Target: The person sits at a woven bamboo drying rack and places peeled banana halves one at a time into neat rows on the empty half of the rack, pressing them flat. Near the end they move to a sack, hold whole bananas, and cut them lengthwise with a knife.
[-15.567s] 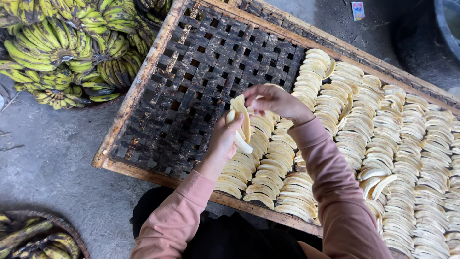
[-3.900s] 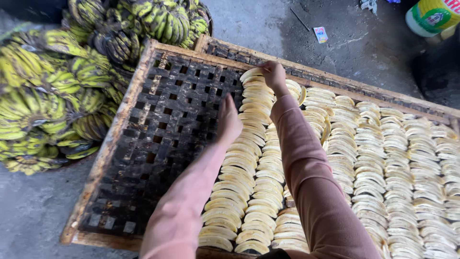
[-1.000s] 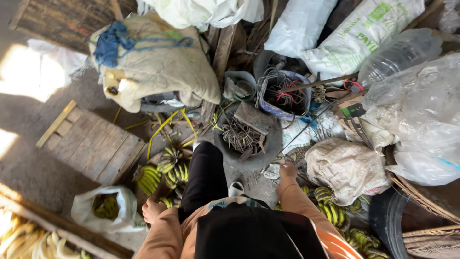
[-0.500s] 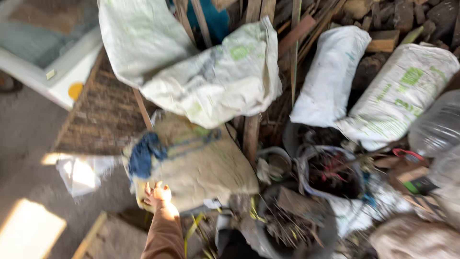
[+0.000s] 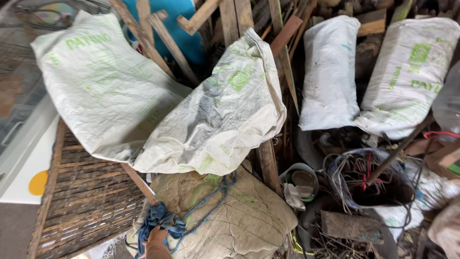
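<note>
Left hand (image 5: pixel 157 238) at blue cloth (image 5: pixel 160 218) atop tan sack (image 5: pixel 239 225), grip unclear. Right hand out of view. Risk: tugging cloth or blue rope (image 5: pixel 211 204) could shift white sacks (image 5: pixel 211 115) leaning above tan sack, sliding down.

Blue cloth (image 5: pixel 160 221): crumpled rag, faded blue, bunched at the near left corner of a dirty tan sack (image 5: pixel 225 218); touched from below by a hand at the frame's bottom edge; blue rope (image 5: pixel 211 204) runs from the cloth up & across the sack's top in a loose curve; sack bulging, wrinkled, lying on its side under two white sacks.
</note>
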